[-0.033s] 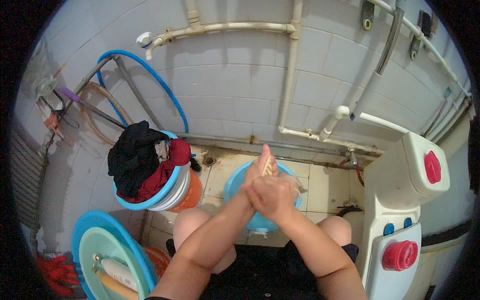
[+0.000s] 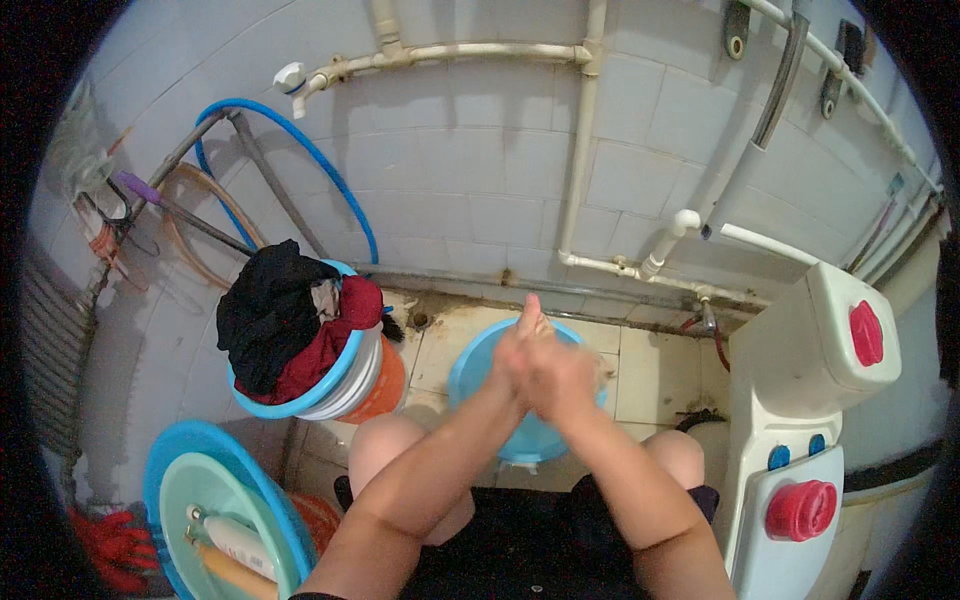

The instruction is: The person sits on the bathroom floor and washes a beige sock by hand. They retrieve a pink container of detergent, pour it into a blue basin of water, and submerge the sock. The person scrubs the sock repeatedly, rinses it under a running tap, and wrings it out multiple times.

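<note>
Over a light blue basin [image 2: 473,362] on the floor, my two hands are pressed together. My left hand [image 2: 513,352] points away from me, its thumb raised. My right hand [image 2: 560,378] closes against it from the right and is smeared by motion. They grip what looks like a pale, beige cloth [image 2: 603,374]; only a bit shows beyond my right hand, and the rest is hidden by the fingers. The basin's inside is partly covered by my hands and forearms.
Left of the basin, a bucket [image 2: 379,385] carries a blue tub [image 2: 259,410] heaped with black [image 2: 265,320] and dark red clothes [image 2: 308,366]. Nearer stand stacked basins [image 2: 175,450] with a bottle [image 2: 240,545]. White containers with red caps [image 2: 800,511] stand right; pipes [image 2: 580,170] line the wall.
My right hand has slid forward along my left hand and is now blurred. Less of the pale cloth shows between and beside the hands.
</note>
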Demonstrator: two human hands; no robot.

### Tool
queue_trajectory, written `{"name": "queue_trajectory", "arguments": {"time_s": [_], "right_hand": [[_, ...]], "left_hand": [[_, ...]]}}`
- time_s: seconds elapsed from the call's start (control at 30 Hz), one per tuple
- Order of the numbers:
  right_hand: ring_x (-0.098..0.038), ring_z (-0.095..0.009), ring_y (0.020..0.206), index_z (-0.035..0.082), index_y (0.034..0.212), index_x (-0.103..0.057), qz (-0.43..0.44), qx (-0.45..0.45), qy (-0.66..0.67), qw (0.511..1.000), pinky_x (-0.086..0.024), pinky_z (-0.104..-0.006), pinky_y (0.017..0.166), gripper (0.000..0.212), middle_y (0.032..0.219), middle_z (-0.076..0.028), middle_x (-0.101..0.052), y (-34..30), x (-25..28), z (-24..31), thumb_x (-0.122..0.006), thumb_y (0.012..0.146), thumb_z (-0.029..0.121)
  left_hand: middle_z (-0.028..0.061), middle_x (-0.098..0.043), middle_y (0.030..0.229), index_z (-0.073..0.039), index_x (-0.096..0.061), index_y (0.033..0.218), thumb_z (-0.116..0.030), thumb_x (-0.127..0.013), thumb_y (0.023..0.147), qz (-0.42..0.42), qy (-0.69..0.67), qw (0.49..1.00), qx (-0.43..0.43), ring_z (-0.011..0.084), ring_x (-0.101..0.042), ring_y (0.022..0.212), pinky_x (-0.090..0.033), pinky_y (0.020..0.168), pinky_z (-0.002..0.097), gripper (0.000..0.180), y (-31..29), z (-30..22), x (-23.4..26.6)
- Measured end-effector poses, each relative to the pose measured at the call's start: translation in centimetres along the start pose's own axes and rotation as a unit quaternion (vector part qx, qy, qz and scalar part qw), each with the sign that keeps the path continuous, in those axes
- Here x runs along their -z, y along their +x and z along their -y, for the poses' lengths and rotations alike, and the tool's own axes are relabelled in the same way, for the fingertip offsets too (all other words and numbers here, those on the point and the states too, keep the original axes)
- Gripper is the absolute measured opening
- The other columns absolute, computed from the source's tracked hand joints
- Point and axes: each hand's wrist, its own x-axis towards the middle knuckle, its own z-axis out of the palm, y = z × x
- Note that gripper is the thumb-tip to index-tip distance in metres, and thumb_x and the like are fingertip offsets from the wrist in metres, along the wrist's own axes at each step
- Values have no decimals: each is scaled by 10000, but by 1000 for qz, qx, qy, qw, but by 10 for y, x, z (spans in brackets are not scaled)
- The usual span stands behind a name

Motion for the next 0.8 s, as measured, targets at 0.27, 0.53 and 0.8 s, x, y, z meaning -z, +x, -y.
{"name": "queue_trajectory", "arguments": {"time_s": [0.27, 0.53, 0.8], "right_hand": [[-543, -328, 484, 67, 720, -528, -48, -16, -203, 978, -392, -432, 459, 286, 540, -143, -541, 2, -17, -31, -583, 823, 328], [-491, -152, 617, 39, 782, -573, -46, -267, 302, 914, -428, -285, 609, 277, 679, -50, -582, 12, 14, -83, -600, 848, 306], [-572, -120, 828, 36, 1015, -596, 119, -304, 536, 779, -462, -291, 771, 276, 957, -46, -623, 11, 58, -65, -587, 867, 270]], "left_hand": [[64, -587, 903, -40, -512, 1012, -448, -377, 931, 74, -55, 995, -37, 185, -569, 800, -474, 681, 350, 438, -8, 21, -22], [87, -585, 927, 5, -539, 986, -457, -402, 925, -227, 246, 942, -2, 149, -540, 852, -445, 774, 310, 485, -14, -20, -88], [38, -590, 860, -14, -551, 949, -315, -499, 917, -58, 390, 919, 12, 96, -535, 772, -455, 700, 263, 307, -15, -55, -68]]}}
